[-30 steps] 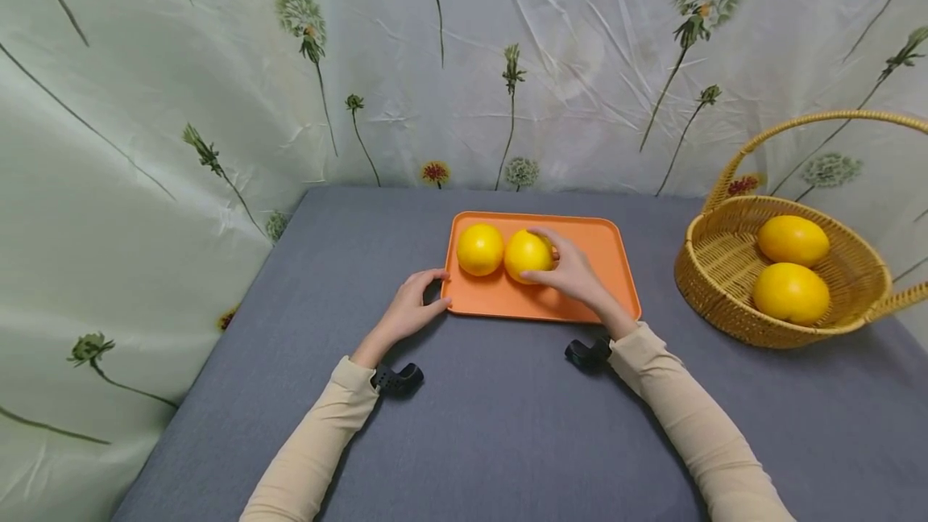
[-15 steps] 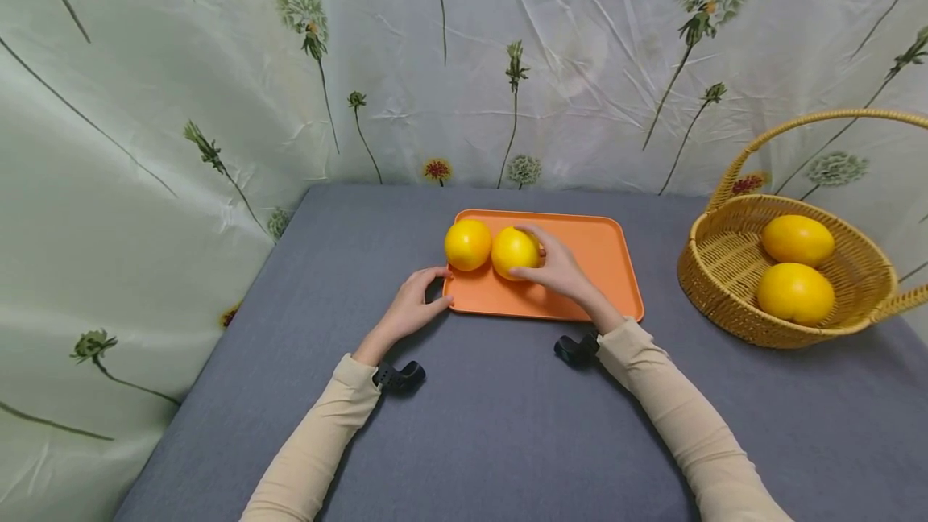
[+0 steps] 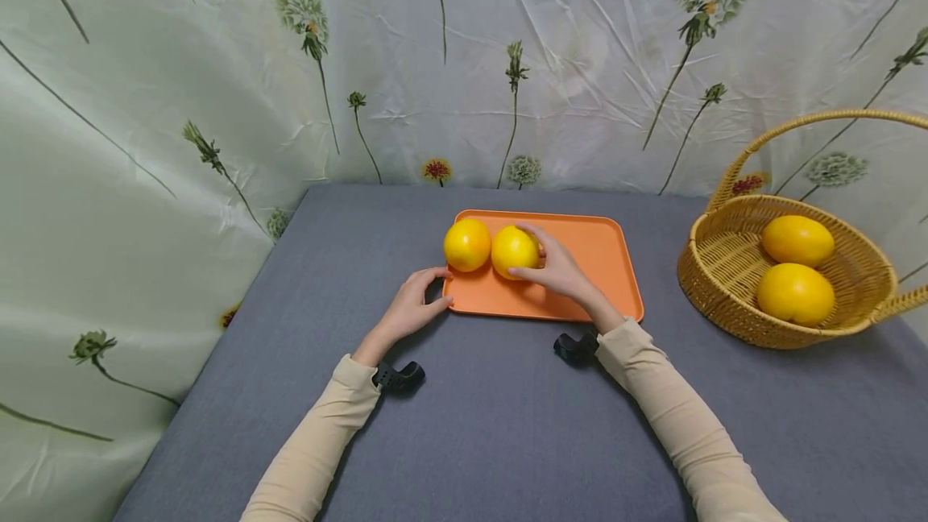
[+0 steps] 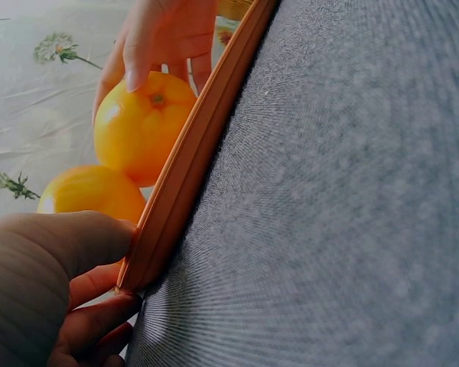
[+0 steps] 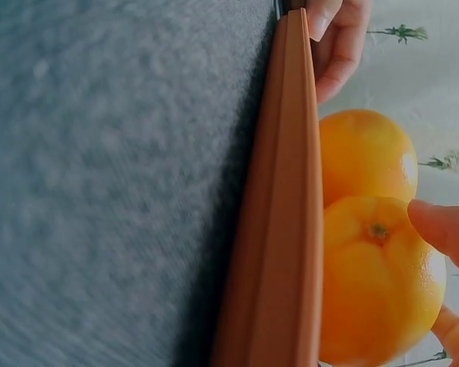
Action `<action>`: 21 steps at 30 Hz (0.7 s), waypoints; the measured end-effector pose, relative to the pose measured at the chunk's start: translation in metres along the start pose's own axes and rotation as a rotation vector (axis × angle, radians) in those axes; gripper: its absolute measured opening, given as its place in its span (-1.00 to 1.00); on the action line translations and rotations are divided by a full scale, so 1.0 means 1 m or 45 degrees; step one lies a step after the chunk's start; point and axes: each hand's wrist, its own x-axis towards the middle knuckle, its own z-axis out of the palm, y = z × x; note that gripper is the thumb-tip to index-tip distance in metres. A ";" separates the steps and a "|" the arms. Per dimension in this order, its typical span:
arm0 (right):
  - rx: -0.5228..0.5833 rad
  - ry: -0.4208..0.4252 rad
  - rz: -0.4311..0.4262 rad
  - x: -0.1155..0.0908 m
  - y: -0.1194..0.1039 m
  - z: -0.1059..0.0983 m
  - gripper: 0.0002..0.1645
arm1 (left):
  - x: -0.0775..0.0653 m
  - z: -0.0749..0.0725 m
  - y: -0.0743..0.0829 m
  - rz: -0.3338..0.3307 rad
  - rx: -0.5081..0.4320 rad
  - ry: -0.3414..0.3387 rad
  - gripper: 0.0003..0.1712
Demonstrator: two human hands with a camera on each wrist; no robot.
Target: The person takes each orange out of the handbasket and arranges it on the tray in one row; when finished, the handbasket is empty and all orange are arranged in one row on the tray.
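An orange plastic tray (image 3: pixel 587 240) lies on the table, holding two oranges side by side at its left. My right hand (image 3: pixel 554 264) grips the right orange (image 3: pixel 513 253), its thumb in front and fingers behind. In the right wrist view this orange (image 5: pixel 379 290) shows its stem end and sits up against the other. The left orange (image 3: pixel 467 246) stands at the tray's left rim, with no hand on it. My left hand (image 3: pixel 412 306) holds the tray's left edge with thumb and fingers. The left wrist view shows that thumb right at the tray rim (image 4: pixel 164 206).
A wicker basket (image 3: pixel 725 304) with a tall handle stands to the right, holding two yellow-orange fruits (image 3: pixel 796 294). The grey cloth-covered table (image 3: pixel 493 417) stretches in front of the tray. A flower-printed curtain (image 3: pixel 406 87) hangs behind and at the left.
My right hand has slid its orange a little left, and the other orange has shifted left to the tray's rim. Over the last half second hardly anything moves. The left hand stays in place.
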 end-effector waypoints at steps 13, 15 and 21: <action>-0.024 -0.041 -0.014 -0.002 -0.003 0.002 -0.05 | -0.005 -0.001 -0.001 -0.016 -0.006 -0.008 -0.52; -0.029 -0.043 -0.006 -0.002 -0.003 0.001 -0.04 | -0.003 -0.001 -0.002 -0.004 0.002 -0.010 -0.51; -0.048 -0.060 0.013 -0.003 -0.006 -0.005 0.01 | 0.002 -0.002 -0.003 0.013 0.007 -0.020 -0.51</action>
